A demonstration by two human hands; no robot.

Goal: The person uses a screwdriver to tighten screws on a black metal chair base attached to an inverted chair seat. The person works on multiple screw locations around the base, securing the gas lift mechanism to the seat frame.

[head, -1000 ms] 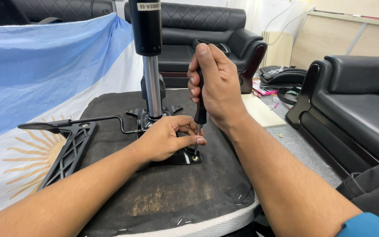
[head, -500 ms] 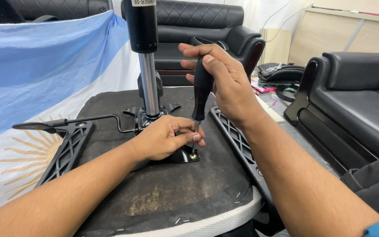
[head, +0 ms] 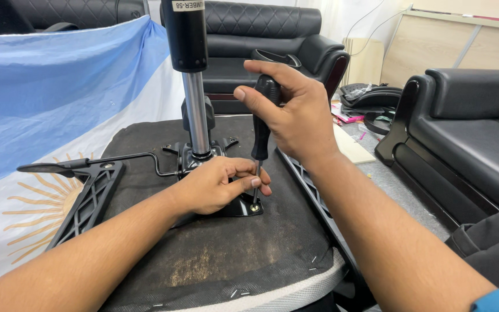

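Right hand (head: 295, 115) clamps a screwdriver (head: 263, 121) upright on a screw (head: 254, 207) in the chair plate (head: 239, 208); left hand (head: 218, 185) pinches its shaft beside the screw, mid-fastening.

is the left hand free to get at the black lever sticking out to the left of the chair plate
Probably not right now. The left hand is pinching the screwdriver shaft at the screw. The lever itself lies uncovered, with nothing between, so once it lets go the way looks free.
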